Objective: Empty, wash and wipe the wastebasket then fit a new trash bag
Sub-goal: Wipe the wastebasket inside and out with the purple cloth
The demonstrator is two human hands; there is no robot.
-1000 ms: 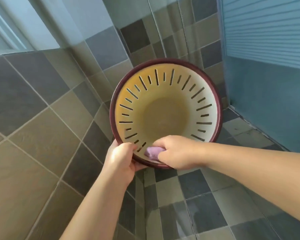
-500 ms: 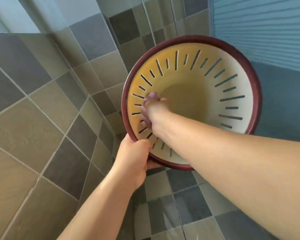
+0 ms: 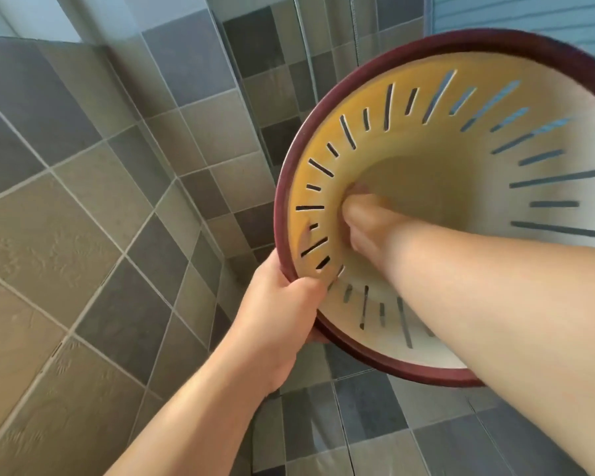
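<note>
The left hand (image 3: pixel 282 304) grips the wastebasket (image 3: pixel 461 187) at the lower left of its rim. The thumb lies curled over the inside edge, touching the slotted wall, while the fingers wrap behind the rim, out of sight.

The right hand (image 3: pixel 368 221) reaches deep inside the wastebasket, with the forearm passing through the mouth from the lower right. Its fingers are curled and pressed toward the inner wall on the left side, near the base. A faint purple patch shows at the fingertips, but blur prevents identification, so whether the hand holds anything cannot be told.

The wastebasket is held off the floor, tilted with its mouth toward the camera, and fills the right half of the view. The rim is dark red. The interior is cream to yellow, brighter yellow at the left wall. Narrow slots of alternating length radiate around the upper wall. The base is plain and unslotted.

Grey and beige wall tiles (image 3: pixel 93 207) stand behind and left; the tiled floor (image 3: pixel 375 424) lies below.
</note>
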